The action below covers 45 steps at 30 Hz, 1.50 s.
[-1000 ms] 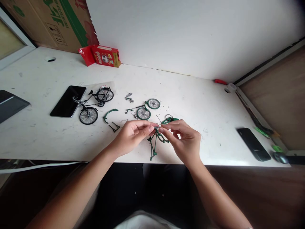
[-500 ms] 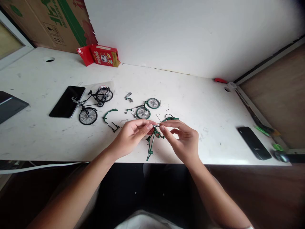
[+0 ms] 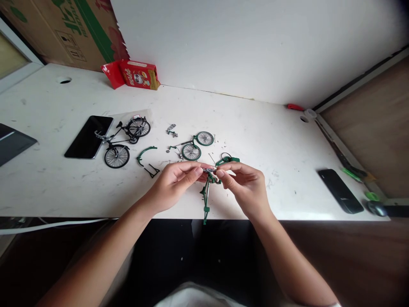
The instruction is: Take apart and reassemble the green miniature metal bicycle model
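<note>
Between my two hands hangs a small green model bicycle frame point(image 3: 206, 198), with a silver handlebar point(image 3: 209, 170) at its upper end. The fingers of my left hand point(image 3: 174, 183) pinch the handlebar's left end. My right hand point(image 3: 246, 185) pinches its right end between thumb and forefinger. Below them the frame dangles near the table's front edge. Just beyond my hands lie green-rimmed wheels point(image 3: 191, 152), a curved green mudguard point(image 3: 145, 154), a black bracket point(image 3: 152, 171) and a green part with a black ring point(image 3: 227, 159).
A complete black model bicycle point(image 3: 123, 138) partly overlies a dark phone point(image 3: 89, 137) on the left. At the back stands a red box point(image 3: 140, 74) before a cardboard carton point(image 3: 70, 34). On the right lie a black device point(image 3: 340, 191) and a mouse point(image 3: 377, 208).
The green frame has swung to hang straighter, its lower end now further right and nearer me. My hands have moved slightly apart, and more of the handlebar shows.
</note>
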{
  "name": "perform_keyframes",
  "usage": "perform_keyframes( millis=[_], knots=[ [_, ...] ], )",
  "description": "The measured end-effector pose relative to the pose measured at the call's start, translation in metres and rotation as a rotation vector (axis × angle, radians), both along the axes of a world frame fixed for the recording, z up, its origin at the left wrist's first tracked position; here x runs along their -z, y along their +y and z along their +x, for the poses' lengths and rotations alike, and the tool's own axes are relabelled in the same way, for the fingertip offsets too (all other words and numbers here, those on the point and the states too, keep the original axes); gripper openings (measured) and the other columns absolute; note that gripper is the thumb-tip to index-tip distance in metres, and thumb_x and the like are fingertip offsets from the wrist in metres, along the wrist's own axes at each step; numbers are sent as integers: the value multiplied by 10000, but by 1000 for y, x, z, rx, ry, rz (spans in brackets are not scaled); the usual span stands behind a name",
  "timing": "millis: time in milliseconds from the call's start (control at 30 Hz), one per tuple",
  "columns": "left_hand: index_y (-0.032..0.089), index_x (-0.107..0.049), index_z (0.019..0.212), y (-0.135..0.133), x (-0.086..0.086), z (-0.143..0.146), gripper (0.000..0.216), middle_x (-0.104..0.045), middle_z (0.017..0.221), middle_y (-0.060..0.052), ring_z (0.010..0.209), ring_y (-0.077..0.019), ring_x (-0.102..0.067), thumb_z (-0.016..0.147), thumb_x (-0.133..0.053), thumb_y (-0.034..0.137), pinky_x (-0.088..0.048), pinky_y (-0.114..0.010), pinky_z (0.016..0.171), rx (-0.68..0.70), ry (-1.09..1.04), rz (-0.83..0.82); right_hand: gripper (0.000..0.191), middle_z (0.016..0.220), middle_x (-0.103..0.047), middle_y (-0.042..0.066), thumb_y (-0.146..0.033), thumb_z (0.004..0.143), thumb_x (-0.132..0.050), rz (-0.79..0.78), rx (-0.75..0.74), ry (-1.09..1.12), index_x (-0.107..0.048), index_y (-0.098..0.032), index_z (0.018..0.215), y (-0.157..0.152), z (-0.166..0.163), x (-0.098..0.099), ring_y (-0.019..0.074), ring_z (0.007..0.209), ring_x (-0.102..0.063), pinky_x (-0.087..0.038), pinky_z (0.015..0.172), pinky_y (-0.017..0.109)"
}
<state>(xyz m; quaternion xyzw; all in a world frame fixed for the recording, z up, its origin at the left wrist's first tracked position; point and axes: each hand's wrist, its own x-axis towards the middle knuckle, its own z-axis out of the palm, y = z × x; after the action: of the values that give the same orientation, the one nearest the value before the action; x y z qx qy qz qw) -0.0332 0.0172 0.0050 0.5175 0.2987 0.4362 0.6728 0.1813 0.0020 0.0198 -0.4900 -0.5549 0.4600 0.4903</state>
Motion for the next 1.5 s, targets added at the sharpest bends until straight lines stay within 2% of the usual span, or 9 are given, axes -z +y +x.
perform_keyframes(
  millis=[300,533,733,800,867,1100,1233,1333,1500],
  knots=[
    [165,-837,1210,-2,2,4,315,-834,1184,-134,1093,-241,-788,1047,-723,410,-632,-334,981,-49,-3,4,55,881,-800,37,-317,908,-872,31,-10,46,-848,-268,916,-2,-2,3,193,825,-746,-574,640,324],
    [170,-856,1151,-1,4,5,274,-848,1105,-117,1021,-222,-794,996,-795,388,-628,-272,858,-70,28,-18,37,909,-797,41,-284,912,-869,46,-16,57,-839,-263,914,-2,-2,8,200,861,-747,-572,716,359],
    [147,-868,1088,-1,4,3,272,-858,1065,-125,1020,-242,-801,975,-813,388,-626,-329,942,-47,49,-78,97,937,-828,46,-350,930,-854,-62,-196,3,-825,-262,958,6,8,9,216,899,-779,-597,757,370],
    [140,-868,1060,-4,5,0,281,-860,1009,-124,994,-242,-805,970,-817,401,-619,-337,948,-33,88,-132,147,970,-835,61,-390,935,-844,-104,-280,-67,-827,-255,990,9,13,7,235,937,-787,-606,782,386],
    [137,-864,1052,-7,7,-5,310,-861,978,-123,977,-239,-807,969,-814,431,-610,-336,945,-33,133,-172,192,1021,-839,72,-431,930,-842,-120,-280,-162,-834,-253,999,13,20,4,245,986,-781,-600,798,385],
    [140,-835,1029,-14,17,-23,406,-861,943,-127,953,-252,-819,908,-855,527,-585,-322,866,-61,213,-271,271,1068,-840,95,-498,958,-775,-60,64,-498,-868,-247,996,52,46,1,241,919,-738,-552,736,381],
    [146,-828,1059,-15,22,-29,410,-861,913,-120,945,-244,-810,921,-842,531,-564,-321,865,-78,215,-266,173,997,-830,76,-356,970,-735,42,-37,-790,-871,-250,976,83,45,12,243,889,-690,-536,785,412],
    [144,-829,1049,-15,23,-30,427,-863,934,-128,954,-252,-804,909,-849,546,-568,-337,877,-75,227,-279,182,947,-821,71,-283,975,-696,70,-135,-893,-863,-245,915,98,35,21,249,886,-677,-522,799,420],
    [142,-833,1062,-14,19,-31,464,-862,958,-142,968,-270,-797,897,-846,576,-586,-366,885,-62,253,-304,161,928,-809,76,-233,965,-700,84,-125,-1011,-850,-249,909,103,21,22,279,965,-664,-501,781,412]
  ],
)
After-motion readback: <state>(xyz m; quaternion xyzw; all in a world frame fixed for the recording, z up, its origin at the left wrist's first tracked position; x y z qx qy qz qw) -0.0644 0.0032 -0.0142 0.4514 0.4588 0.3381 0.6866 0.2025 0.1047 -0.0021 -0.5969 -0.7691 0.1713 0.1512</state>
